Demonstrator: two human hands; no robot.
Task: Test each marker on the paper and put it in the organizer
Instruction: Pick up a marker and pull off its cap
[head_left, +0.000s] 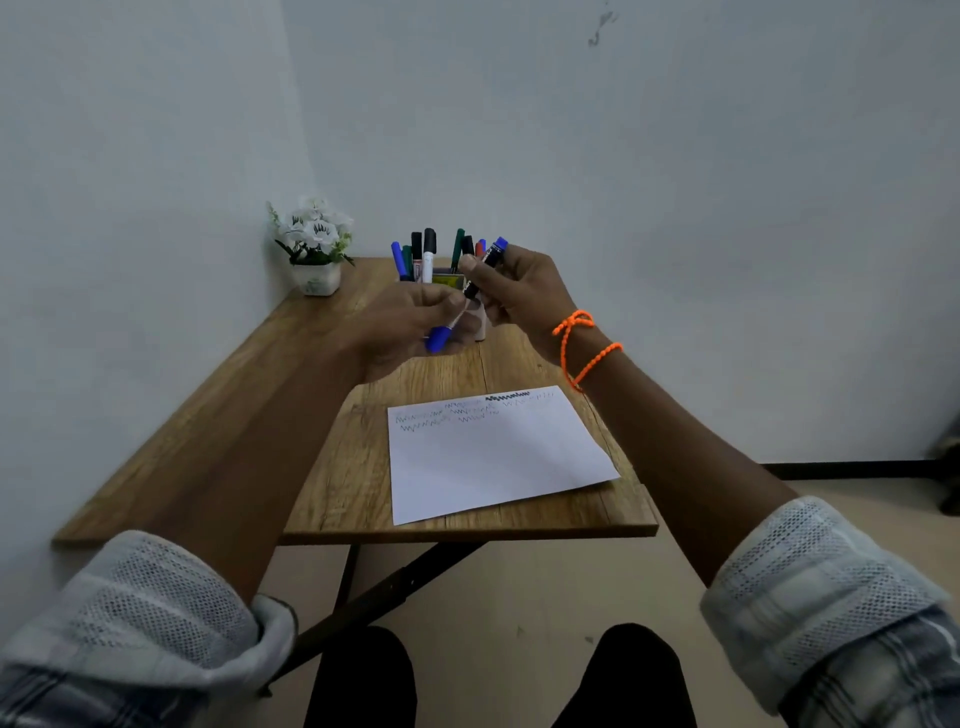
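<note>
Late stage, by the look of it. The paper (493, 452) on the surface (337, 478) carries several rows of zigzag test marks along its far edge, one of them dark and bold. The organizer (452, 280) at the back holds a bunch of markers (428, 254) upright, mostly hidden behind the hands. No loose markers lie on the surface.

One marker is in hand, held above the surface in front of the organizer. The right hand (519, 291) has its fingers clenched round the dark marker body (485, 267), with a blue end up top. The left hand (410, 322) pinches a blue cap (439, 338). Cannot tell whether the cap is coming off or going on, so this marker's test is either pending or just finished.

Left: this marker goes in the organizer.
</note>
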